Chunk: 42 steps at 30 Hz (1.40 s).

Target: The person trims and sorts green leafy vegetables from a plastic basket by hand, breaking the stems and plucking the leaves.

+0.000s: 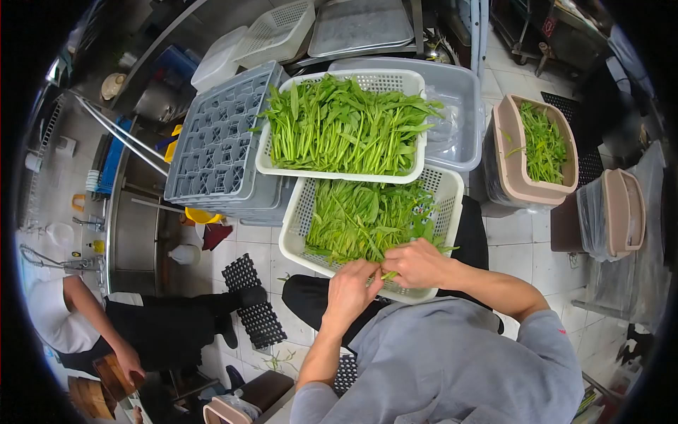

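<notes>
My left hand (349,286) and my right hand (418,264) are close together over the near edge of a white perforated basket (291,240). Fingers of both are closed on green stems of water spinach, a short piece showing between them. Loose water spinach (360,212) fills much of this basket, which rests at my lap. Just beyond, a second white basket (339,171) overlaps its far rim and holds a thick heap of long-stemmed water spinach (346,127), laid roughly in one direction. My fingertips partly hide the held stems.
Grey glass racks (219,141) are stacked at the left, and a grey tub (462,106) stands behind the far basket. To the right is a beige-rimmed bin (507,152) with greens in it. A co-worker (53,318) is at the lower left, beside black mats (254,300).
</notes>
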{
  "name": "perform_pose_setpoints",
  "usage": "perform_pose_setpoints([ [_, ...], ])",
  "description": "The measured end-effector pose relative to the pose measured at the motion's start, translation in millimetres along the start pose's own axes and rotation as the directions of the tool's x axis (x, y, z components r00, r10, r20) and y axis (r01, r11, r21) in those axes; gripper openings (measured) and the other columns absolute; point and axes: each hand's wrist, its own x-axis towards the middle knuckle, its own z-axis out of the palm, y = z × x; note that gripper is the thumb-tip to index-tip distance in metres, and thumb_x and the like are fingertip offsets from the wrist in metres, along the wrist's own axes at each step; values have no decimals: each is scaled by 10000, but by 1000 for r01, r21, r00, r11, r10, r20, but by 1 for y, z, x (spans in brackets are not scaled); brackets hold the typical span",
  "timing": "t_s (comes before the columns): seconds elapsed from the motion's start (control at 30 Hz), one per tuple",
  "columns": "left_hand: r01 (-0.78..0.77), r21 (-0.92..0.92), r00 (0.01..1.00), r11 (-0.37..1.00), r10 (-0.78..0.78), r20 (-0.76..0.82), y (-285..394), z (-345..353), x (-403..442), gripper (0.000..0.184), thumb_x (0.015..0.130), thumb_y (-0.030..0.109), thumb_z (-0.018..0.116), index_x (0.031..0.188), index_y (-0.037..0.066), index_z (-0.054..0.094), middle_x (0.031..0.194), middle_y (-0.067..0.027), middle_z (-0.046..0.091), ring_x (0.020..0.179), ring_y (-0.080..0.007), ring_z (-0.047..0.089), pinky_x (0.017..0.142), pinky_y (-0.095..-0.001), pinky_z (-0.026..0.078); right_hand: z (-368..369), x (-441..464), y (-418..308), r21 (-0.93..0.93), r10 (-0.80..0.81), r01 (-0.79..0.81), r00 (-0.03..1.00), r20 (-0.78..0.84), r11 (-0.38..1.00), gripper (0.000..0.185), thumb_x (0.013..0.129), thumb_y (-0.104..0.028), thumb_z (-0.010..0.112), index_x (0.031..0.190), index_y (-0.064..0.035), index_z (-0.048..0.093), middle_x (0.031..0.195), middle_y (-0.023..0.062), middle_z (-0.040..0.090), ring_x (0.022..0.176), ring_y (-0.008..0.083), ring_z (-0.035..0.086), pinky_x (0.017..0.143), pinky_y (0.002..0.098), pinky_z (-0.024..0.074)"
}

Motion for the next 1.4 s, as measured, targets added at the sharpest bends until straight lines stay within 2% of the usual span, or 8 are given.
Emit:
perform_pose_setpoints([
  [0.37,188,-192,930,963,-237,-282,-18,11,5,105,883,66,636,954,-8,658,845,-131,672,774,-263,661,726,-343,514,21,-9,19,262,66,83,855,-514,961,104,809,-118,696,903,-72,702,764,25,657,631,172,603,494,320,475],
  [0.43,313,-537,837,783,-495,-234,-38,8,1,135,946,76,589,1020,-17,652,902,-89,664,799,-178,644,738,-320,518,12,-13,27,836,605,-78,727,-325,543,138,916,-143,642,972,-37,710,755,30,680,710,132,643,554,292,495],
  [0.57,99,-770,830,630,-480,-286,-38,-6,10,189,987,57,535,1130,-39,612,1072,-78,612,911,-135,611,782,-269,519,-7,-23,52,999,751,23,660,5,-27,234,984,-241,586,1012,-16,642,807,49,663,565,57,472,505,205,368],
  [0.7,80,-885,830,458,-522,-195,-29,-6,22,208,975,57,560,1158,-27,611,1059,-76,646,926,-127,624,807,-274,517,-4,-23,55,987,771,137,637,-19,-89,234,1002,-266,556,1009,-39,607,846,61,656,577,51,439,489,199,315],
  [0.93,89,-819,933,566,-336,-131,14,11,67,222,914,24,639,1132,-18,627,987,-56,661,925,-118,623,823,-267,518,-7,-23,39,998,713,46,701,-8,-34,186,958,-228,632,993,-45,637,873,29,651,637,35,476,568,193,379],
  [1.0,85,-815,946,574,-303,-115,30,15,79,234,900,10,653,1131,-19,629,977,-53,662,924,-115,623,827,-262,518,-22,-20,22,922,652,-145,746,-136,359,182,902,-187,706,979,-24,679,899,2,663,735,25,529,640,198,433],
  [1.13,167,-842,976,514,-210,65,53,16,93,245,891,-6,656,1134,-24,636,1036,-75,672,961,-131,628,848,-255,508,-31,-31,21,863,672,-239,726,-146,446,199,866,-168,744,968,-2,700,879,-24,675,784,29,555,671,206,460],
  [1.4,73,-793,970,604,-229,-85,5,24,77,221,877,-26,668,1094,-15,628,1100,-88,638,990,-153,613,825,-258,518,-127,-133,131,861,883,288,90,-460,419,326,958,-242,611,1203,-27,619,765,-74,495,643,37,404,561,192,329],
])
